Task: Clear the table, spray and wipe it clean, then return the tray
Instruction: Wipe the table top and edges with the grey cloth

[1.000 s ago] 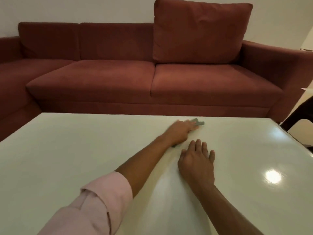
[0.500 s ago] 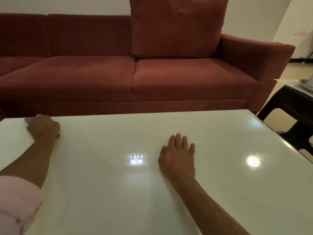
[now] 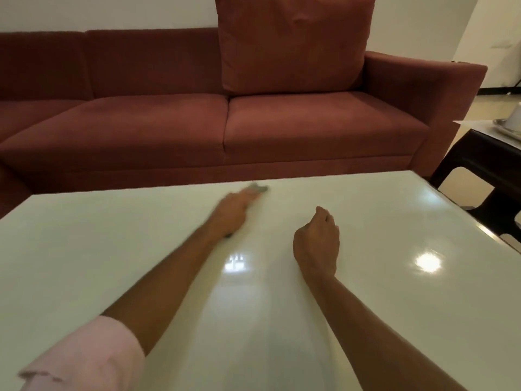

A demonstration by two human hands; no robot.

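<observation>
A glossy white table [image 3: 394, 277] fills the lower view. My left hand [image 3: 234, 213] lies blurred near the far edge, pressing a grey cloth [image 3: 258, 189] flat on the surface; only the cloth's tip shows past the fingers. Just to its right my right hand [image 3: 317, 238] rests on the table with the fingers curled in and nothing in it. A metal tray [image 3: 507, 131] with a white cup on it stands on a side table at the far right.
A dark red sofa [image 3: 253, 122] with a loose back cushion [image 3: 293, 43] runs along the far side of the table. A dark side table [image 3: 479, 162] stands off the table's right corner. Ceiling lights reflect on the tabletop.
My left hand swept the cloth from the far left corner back to the middle of the far edge. My right hand's fingers went from spread flat to curled.
</observation>
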